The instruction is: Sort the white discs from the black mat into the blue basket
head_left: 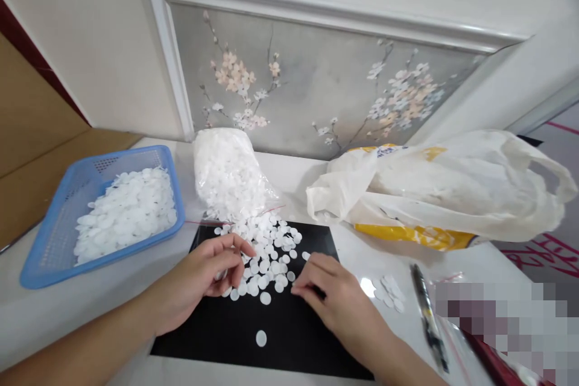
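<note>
**Two hands working at a pile of white discs**

The discs are lying between the hands, thin, round and matte, spreading over a smooth black mat. The left hand is curling over their left edge, fingertips standing apart. The right hand is hovering at their right edge, thumb and fingertips coming together; whether they are pinching a disc, I cannot tell. One disc is sitting alone, nearer the wearer. Beyond the left hand, a crinkly clear bag is bulging with discs; left of it, a blue perforated basket is holding more on the desk.
</note>
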The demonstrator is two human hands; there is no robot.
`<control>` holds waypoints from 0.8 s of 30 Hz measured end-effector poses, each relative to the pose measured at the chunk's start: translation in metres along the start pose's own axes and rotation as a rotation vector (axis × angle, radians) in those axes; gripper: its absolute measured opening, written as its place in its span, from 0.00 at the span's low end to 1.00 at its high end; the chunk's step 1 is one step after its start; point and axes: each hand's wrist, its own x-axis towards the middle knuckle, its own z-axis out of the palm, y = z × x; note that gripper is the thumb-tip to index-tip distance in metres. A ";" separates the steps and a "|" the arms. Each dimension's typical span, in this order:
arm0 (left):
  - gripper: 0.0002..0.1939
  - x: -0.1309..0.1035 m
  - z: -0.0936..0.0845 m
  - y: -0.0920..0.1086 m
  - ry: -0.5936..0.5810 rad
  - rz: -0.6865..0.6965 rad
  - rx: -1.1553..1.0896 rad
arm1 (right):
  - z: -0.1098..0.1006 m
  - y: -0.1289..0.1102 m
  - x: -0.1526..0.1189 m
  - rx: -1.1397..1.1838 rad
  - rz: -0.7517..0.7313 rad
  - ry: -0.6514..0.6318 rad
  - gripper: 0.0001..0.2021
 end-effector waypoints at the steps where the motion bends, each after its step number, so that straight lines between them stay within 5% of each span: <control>1: 0.09 0.001 0.002 -0.003 0.018 0.042 0.132 | 0.002 -0.003 -0.003 0.021 -0.039 -0.017 0.11; 6: 0.07 0.006 0.014 -0.022 0.175 0.372 0.875 | 0.005 -0.008 -0.010 0.163 -0.085 -0.148 0.07; 11: 0.04 0.012 0.023 -0.033 0.219 0.642 1.241 | 0.001 0.002 -0.006 0.138 0.027 0.011 0.10; 18: 0.08 0.012 0.018 -0.030 0.189 0.571 1.097 | 0.009 0.000 -0.006 0.003 -0.163 0.011 0.14; 24: 0.11 0.007 0.018 -0.018 0.173 0.402 0.870 | 0.007 -0.005 -0.002 -0.021 -0.171 -0.045 0.08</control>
